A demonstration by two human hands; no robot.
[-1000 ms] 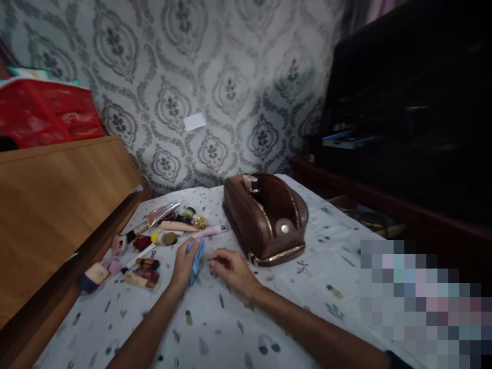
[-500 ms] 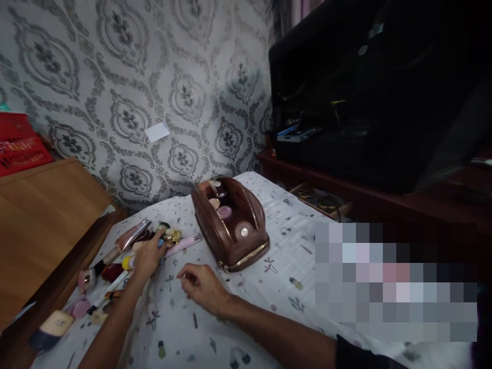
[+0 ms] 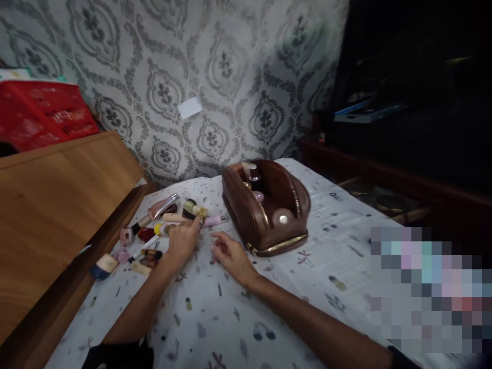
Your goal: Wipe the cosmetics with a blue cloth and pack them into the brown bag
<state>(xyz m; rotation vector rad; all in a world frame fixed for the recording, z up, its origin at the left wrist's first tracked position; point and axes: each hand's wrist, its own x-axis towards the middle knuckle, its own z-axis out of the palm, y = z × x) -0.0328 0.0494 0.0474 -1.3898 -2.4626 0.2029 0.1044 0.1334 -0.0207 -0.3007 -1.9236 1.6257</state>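
Note:
My left hand (image 3: 183, 241) is among the cosmetics, its fingers closed and pointing away from me. Whatever lies in its grip, perhaps a small dark item, is too blurred to name. Just beyond it are a greenish jar (image 3: 189, 207), a small gold-coloured bottle (image 3: 201, 211) and a pale pink tube (image 3: 214, 221). My right hand (image 3: 233, 256) hovers above the sheet, fingers apart and loosely bent, holding nothing. Right of it stands an unzipped brown cosmetic bag (image 3: 246, 220), with a dark bottle (image 3: 254, 174) and a pink round item (image 3: 259, 196) inside.
Several more cosmetics lie at left, including a pinkish-brown tube (image 3: 163, 205), a yellow-capped bottle (image 3: 161, 229) and a cream-and-navy bottle (image 3: 104, 266). A wooden headboard (image 3: 69, 195) edges the patterned sheet (image 3: 215, 328). An open drawer (image 3: 413, 215) is at right; one patch there is pixelated.
The view has swung left, so everything appears farther right. My left hand has drawn back slightly from the jar, and the blue bit by its fingers no longer shows. The bag stays put.

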